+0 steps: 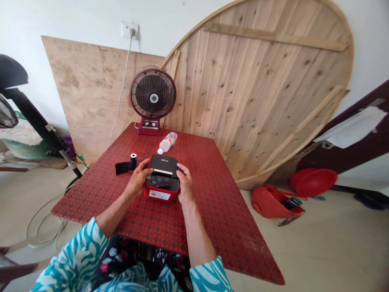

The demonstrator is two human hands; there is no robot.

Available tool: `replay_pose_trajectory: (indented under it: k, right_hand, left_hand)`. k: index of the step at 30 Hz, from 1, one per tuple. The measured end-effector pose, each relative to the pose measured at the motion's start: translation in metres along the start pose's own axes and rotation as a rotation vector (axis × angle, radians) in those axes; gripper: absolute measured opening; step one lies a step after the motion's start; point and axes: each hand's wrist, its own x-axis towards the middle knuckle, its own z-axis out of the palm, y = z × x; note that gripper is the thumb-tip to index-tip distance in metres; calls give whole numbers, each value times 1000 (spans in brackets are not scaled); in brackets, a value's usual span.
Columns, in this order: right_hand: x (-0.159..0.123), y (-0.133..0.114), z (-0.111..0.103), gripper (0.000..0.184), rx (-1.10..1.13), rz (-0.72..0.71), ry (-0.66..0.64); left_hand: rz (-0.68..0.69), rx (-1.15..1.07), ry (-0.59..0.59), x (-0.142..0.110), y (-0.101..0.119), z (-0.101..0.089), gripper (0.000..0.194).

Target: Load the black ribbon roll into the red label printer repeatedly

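A small red and black label printer sits on the red patterned table, between my two hands. Its black lid looks raised at the front, and a dark strip of film lies in the opening below a white edge. My left hand grips its left side, thumb on the lid's edge. On the right side, my right hand is closed round the casing, with the thumb near the lid corner. To the left, a roll of black ribbon stands on end with a loose length trailing left.
Behind the printer a plastic bottle lies on its side. A dark red fan stands at the table's far end. A round wooden board leans on the wall. On the floor at right are a red bag and red basin.
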Motion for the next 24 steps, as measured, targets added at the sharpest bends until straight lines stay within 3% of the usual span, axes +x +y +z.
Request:
replay_pose_trajectory:
  k: [7, 11, 19, 24]
  right_hand:
    - [-4, 0, 1, 44, 44, 4, -10]
    - [-3, 2, 0, 46, 58, 6, -16]
    - [-2, 36, -5, 43, -13, -168, 76]
    - [-1, 50, -8, 44, 8, -41, 124]
  left_hand:
    - [-4, -4, 14, -5, 3, 5, 68]
    - [-6, -140, 39, -5, 1, 7, 68]
    - [14, -342, 7, -15, -8, 4, 69]
    - [49, -380, -52, -23, -16, -7, 68]
